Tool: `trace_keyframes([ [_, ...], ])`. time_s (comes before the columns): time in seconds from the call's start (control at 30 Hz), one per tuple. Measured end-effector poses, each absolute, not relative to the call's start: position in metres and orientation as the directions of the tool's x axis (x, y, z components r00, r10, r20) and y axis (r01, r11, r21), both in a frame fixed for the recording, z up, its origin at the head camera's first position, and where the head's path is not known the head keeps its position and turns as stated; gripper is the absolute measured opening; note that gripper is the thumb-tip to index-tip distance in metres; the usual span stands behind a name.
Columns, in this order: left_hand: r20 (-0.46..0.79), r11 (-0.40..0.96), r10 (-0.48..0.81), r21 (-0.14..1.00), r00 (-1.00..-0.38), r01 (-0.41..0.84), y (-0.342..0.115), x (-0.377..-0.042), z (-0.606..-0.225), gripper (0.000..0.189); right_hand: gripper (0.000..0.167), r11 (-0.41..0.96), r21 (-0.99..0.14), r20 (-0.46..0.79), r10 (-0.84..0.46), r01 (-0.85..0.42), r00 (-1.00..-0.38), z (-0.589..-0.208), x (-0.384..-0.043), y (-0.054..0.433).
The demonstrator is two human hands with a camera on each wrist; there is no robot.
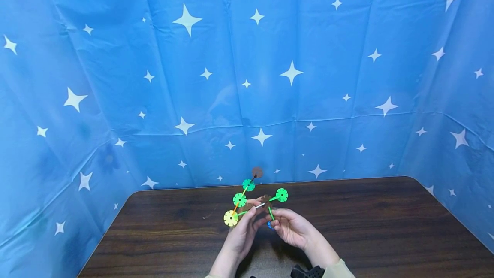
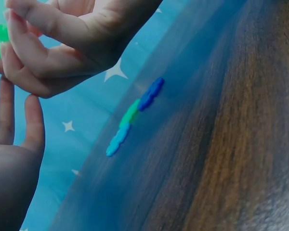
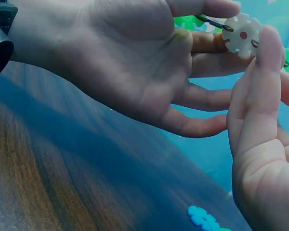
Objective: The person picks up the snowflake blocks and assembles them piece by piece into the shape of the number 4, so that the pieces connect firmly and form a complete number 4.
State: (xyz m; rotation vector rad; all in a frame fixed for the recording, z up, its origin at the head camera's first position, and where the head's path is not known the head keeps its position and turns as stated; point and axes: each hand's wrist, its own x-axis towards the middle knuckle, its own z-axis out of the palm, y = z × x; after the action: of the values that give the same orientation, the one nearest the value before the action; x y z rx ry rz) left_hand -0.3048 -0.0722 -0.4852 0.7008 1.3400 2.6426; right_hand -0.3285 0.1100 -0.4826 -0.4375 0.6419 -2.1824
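Several notched plastic building discs are joined into a branching piece above the table, with a yellow disc (image 1: 230, 218), green discs (image 1: 239, 200) and brown discs (image 1: 257, 172). My left hand (image 1: 242, 231) holds this piece from the left. In the right wrist view, a white disc (image 3: 242, 34) sits at the thumb and fingers of that left hand (image 3: 130, 62). My right hand (image 1: 295, 228) pinches near the lower end of an edge-on green disc (image 1: 271, 213). In the right wrist view, raised fingers of the right hand (image 3: 260, 125) partly cover the join.
A short row of blue, green and light blue discs (image 2: 131, 113) lies on the dark wooden table (image 1: 386, 226), mostly hidden behind the hands in the head view. A blue curtain with white stars (image 1: 247, 76) encloses the table's back and sides.
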Motion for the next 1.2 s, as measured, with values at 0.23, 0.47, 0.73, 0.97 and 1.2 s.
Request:
trace_keyframes([
  [0.23,0.325,-0.593,0.224,0.794,-0.919,0.136,-0.0686,-0.3058,-0.4835,0.014,0.043,-0.551,-0.607,0.113,-0.773,0.573,-0.624,-0.485,-0.3262,0.1058],
  [0.47,0.281,-0.568,0.208,0.815,-0.937,0.118,-0.0691,-0.3039,-0.4826,0.023,0.044,-0.535,-0.604,0.093,-0.783,0.591,-0.615,-0.4856,-0.3248,0.1041],
  [0.73,0.211,-0.571,0.193,0.818,-0.958,0.065,-0.0696,-0.3051,-0.4854,0.025,0.041,-0.508,-0.556,0.04,-0.807,0.658,-0.59,-0.4855,-0.3234,0.1047],
  [0.97,0.221,-0.574,0.197,0.816,-0.955,0.07,-0.067,-0.3045,-0.4869,0.025,0.035,-0.515,-0.51,0.061,-0.821,0.689,-0.568,-0.4875,-0.3239,0.1053],
  [1.2,0.201,-0.569,0.187,0.82,-0.962,0.06,-0.0647,-0.3048,-0.4869,0.024,0.042,-0.507,-0.522,0.045,-0.819,0.686,-0.571,-0.4869,-0.3241,0.1064],
])
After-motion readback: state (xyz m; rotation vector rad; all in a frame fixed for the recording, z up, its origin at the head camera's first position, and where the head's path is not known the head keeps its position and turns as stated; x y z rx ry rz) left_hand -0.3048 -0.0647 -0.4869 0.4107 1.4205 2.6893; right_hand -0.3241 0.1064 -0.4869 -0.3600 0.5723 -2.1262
